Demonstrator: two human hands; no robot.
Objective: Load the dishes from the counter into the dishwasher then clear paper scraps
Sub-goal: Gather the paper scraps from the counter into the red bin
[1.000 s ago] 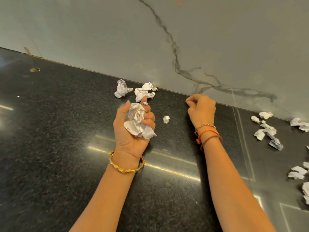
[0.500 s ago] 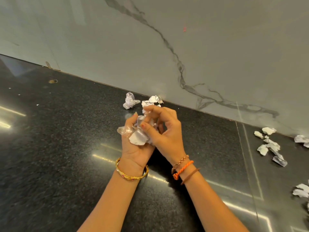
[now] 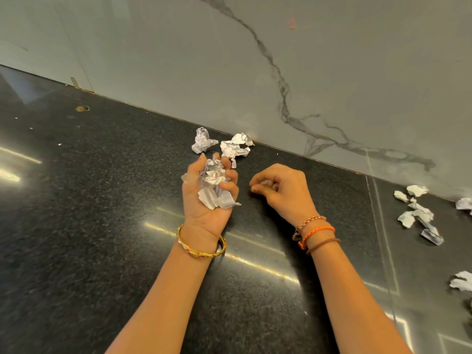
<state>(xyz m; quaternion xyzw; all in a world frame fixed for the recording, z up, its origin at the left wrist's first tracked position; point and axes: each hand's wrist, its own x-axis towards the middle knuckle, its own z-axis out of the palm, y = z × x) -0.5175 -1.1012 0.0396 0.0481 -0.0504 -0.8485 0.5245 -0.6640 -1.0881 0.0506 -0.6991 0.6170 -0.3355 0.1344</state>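
Item one: my left hand (image 3: 209,192), palm up, fingers curled round a wad of crumpled white paper scraps (image 3: 214,185). I judge the cupped pose serves as a collecting bowl, so gathered pieces stay put while the other hand fetches.

Item two: my right hand (image 3: 281,189), hovering just right of the left, fingers loosely bent with thumb and forefinger near each other; whether a tiny scrap sits between them I cannot tell (a pale fleck shows there, no more).

Item three: two loose crumpled white paper balls (image 3: 222,144), lying just beyond the left fingertips against the grey veined marble backsplash (image 3: 332,72).

Item four: a scatter of torn white paper pieces (image 3: 417,213), well right of the right hand, on the polished black granite counter (image 3: 89,200).

No dishes show; I judge scrap-clearing is underway, the nearest balls likely next.
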